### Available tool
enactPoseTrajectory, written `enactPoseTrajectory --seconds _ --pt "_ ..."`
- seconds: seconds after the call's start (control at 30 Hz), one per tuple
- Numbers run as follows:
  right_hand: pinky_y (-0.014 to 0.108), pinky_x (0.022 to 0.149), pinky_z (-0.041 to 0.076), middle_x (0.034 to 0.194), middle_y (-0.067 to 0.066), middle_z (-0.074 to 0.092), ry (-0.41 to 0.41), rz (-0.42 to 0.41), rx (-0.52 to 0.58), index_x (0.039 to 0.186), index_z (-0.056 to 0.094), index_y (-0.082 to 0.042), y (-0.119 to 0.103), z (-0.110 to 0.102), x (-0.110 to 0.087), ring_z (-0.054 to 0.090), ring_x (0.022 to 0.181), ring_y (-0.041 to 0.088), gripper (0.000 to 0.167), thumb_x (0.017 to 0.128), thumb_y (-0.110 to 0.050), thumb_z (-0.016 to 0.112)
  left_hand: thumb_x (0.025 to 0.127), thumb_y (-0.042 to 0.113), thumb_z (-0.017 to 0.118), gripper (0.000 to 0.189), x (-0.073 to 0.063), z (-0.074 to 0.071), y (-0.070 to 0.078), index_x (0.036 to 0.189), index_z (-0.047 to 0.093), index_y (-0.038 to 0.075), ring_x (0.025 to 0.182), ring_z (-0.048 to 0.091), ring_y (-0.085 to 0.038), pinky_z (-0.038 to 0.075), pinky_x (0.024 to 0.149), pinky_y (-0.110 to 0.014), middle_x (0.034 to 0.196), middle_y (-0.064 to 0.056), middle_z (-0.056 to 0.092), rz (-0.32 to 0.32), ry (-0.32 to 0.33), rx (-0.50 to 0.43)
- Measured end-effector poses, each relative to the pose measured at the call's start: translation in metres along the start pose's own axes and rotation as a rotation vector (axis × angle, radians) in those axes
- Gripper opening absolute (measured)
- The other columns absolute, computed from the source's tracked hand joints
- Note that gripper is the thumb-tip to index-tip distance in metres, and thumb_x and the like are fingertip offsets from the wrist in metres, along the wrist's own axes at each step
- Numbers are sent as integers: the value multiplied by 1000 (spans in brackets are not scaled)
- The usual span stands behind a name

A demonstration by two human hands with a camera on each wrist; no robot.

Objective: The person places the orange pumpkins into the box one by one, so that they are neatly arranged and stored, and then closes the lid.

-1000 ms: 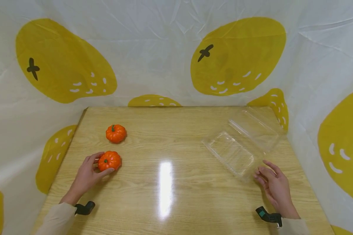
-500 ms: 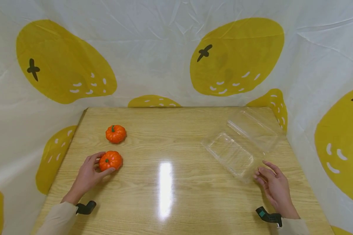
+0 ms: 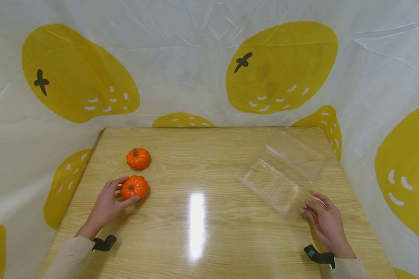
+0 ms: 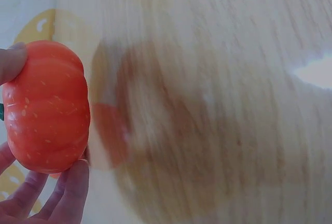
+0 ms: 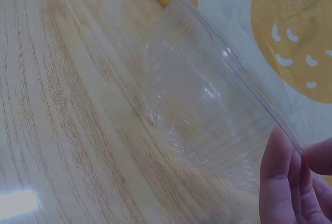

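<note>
My left hand (image 3: 107, 202) grips a small orange toy pumpkin (image 3: 135, 187) with a short green stem, at the left of the table. In the left wrist view the thumb lies at one side of this pumpkin (image 4: 49, 110) and the fingers curl at the other. Just behind it sits a second orange pumpkin (image 3: 138, 158), untouched. At the right, my right hand (image 3: 325, 221) pinches the near corner of an opened clear plastic clamshell container (image 3: 277, 182). Thumb and fingers meet on the thin rim of the container (image 5: 228, 58) in the right wrist view.
A pale wood-grain table (image 3: 209, 155) lies under everything, with a bright light reflection in its middle. Behind and at both sides hangs a white curtain (image 3: 181, 69) printed with large yellow fruit. Black wrist mounts (image 3: 104, 243) sit on both wrists.
My left hand has shifted slightly right and away from me with the pumpkin. The clear container has shifted a little left in my right hand's pinch, while that hand stays nearly in place.
</note>
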State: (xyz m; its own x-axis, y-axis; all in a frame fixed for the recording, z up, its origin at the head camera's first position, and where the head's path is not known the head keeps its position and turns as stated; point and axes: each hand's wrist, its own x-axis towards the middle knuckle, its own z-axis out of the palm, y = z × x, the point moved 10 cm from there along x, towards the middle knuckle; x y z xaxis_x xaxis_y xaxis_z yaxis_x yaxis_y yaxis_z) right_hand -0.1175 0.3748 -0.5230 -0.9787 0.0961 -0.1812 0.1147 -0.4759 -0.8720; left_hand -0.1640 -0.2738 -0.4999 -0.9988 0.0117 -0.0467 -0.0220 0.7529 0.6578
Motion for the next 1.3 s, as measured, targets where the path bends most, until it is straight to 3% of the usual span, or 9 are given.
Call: enactPoseTrajectory --seconds 0.3,0.83,0.87,0.97,1.07,1.1,1.3 --pt "25 72 64 95 0 76 -15 17 -32 129 61 -10 1 3 0 73 83 12 31 104 6 51 87 35 85 77 5 0 14 147 49 3 121 57 -40 57 99 -58 135 -23 51 53 25 -16" --pt "24 73 65 95 -3 77 -28 40 -94 127 68 -14 6 8 1 74 84 11 34 103 5 54 85 32 87 76 3 -1 28 146 51 4 121 57 -37 58 98 -57 133 -20 53 79 41 -66" --pt "24 73 65 96 -2 77 -32 40 -93 127 68 -13 6 8 1 74 84 11 34 103 5 54 85 32 87 76 3 -1 28 146 51 5 121 57 -37 60 98 -49 134 -19 53 77 41 -70" --pt "24 73 65 96 -1 78 -39 44 -96 128 68 -12 7 11 1 74 83 11 33 103 5 54 85 32 87 76 4 -3 32 146 50 5 122 57 -36 60 98 -48 135 -18 53 83 51 -84" --pt "24 73 65 96 -1 78 -50 40 -104 128 68 -11 7 14 1 75 84 11 33 103 5 54 86 31 87 76 6 -6 38 147 50 4 123 57 -36 60 100 -49 138 -18 52 88 60 -111" --pt "24 73 65 96 -1 78 -52 39 -112 128 68 -11 7 14 1 75 84 11 32 103 5 54 86 30 86 76 7 -6 40 147 49 4 123 57 -37 57 100 -56 138 -19 52 89 62 -120" --pt "23 72 64 95 0 78 -71 41 -147 127 69 -11 9 18 3 75 84 11 32 103 5 54 87 32 85 76 11 -2 46 148 48 5 126 56 -38 55 103 -59 141 -19 50 79 48 -172"
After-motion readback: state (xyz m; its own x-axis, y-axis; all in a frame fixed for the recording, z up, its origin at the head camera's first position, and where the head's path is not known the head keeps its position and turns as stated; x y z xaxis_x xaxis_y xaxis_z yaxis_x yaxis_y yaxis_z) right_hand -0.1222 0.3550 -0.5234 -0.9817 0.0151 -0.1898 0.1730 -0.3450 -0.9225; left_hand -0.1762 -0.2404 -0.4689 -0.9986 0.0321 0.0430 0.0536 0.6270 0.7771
